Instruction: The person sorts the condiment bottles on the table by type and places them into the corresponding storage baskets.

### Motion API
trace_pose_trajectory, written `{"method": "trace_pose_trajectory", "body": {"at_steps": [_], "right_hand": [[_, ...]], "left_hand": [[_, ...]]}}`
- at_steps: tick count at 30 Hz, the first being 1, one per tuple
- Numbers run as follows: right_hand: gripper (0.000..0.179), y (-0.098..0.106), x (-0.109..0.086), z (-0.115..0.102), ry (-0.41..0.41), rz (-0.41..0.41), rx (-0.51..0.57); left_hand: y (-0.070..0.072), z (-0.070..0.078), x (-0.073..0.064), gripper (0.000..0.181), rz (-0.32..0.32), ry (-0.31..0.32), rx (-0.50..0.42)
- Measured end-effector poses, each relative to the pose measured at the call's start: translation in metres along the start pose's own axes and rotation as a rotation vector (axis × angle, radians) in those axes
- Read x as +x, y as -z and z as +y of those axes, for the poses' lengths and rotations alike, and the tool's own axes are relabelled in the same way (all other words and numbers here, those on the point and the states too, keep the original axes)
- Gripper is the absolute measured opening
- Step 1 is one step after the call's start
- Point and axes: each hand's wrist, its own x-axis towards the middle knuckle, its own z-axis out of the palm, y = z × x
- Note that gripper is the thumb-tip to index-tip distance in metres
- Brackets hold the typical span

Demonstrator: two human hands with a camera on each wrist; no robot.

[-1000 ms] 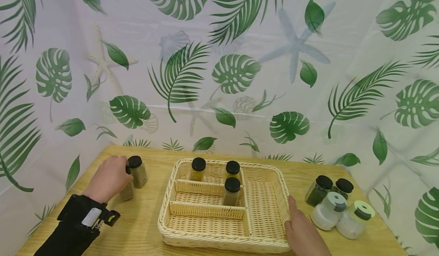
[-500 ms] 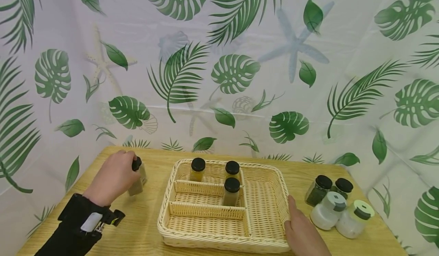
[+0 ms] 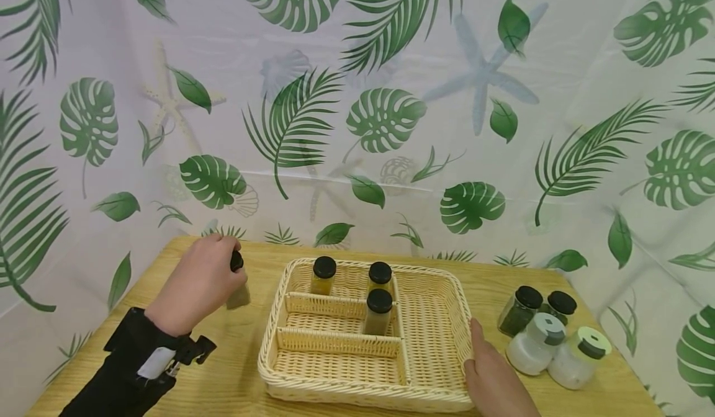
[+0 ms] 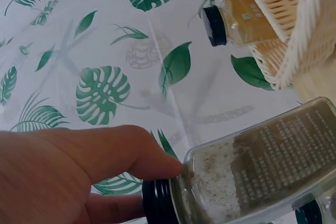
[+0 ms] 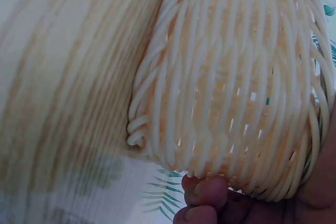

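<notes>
My left hand (image 3: 198,283) pinches a spice jar (image 4: 268,166) by its black lid, left of the wicker basket (image 3: 335,398). Greyish-brown powder and a printed label show through the jar's clear side. Past it, the dark lid of another jar (image 4: 308,214) peeks in at the lower right of the left wrist view; the head view hides that jar. On the basket's right side, my right hand (image 3: 494,373) grips the rim, and its fingertips (image 5: 207,192) show against the woven wall. Inside the divided basket stand a yellow jar (image 3: 322,275), a second yellow one (image 3: 380,274) and a grey-brown one (image 3: 378,313).
Right of the basket are two dark-lidded jars of green herbs, one (image 3: 519,310) beside the other (image 3: 558,306). In front of them stand a grey-topped white jar (image 3: 536,344) and a green-topped one (image 3: 580,356). A leaf-print curtain (image 3: 357,218) hangs behind the wooden table (image 3: 223,373).
My left hand has shifted right and away from me, from the nearer jar area toward the basket, with a jar at its fingers. The right hand and basket have stayed put.
</notes>
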Motion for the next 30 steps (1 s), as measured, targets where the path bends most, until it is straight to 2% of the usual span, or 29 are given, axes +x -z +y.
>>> {"method": "trace_pose_trajectory", "body": {"at_steps": [8,17,25,30], "right_hand": [[0.068,-0.001,0.001,0.000,-0.015,0.001,-0.006],[0.068,0.000,-0.001,-0.002,-0.012,0.008,-0.001],[0.068,0.000,-0.002,-0.001,-0.011,0.011,0.004],[0.069,0.000,-0.002,-0.002,-0.016,0.003,0.012]], "left_hand": [[0.001,0.022,0.004,0.026,0.008,-0.039,-0.014],[0.001,0.050,0.009,0.022,-0.055,-0.079,-0.033],[-0.012,0.074,0.013,0.021,-0.085,-0.162,-0.064],[-0.022,0.087,0.015,0.010,-0.130,-0.192,-0.062]]}}
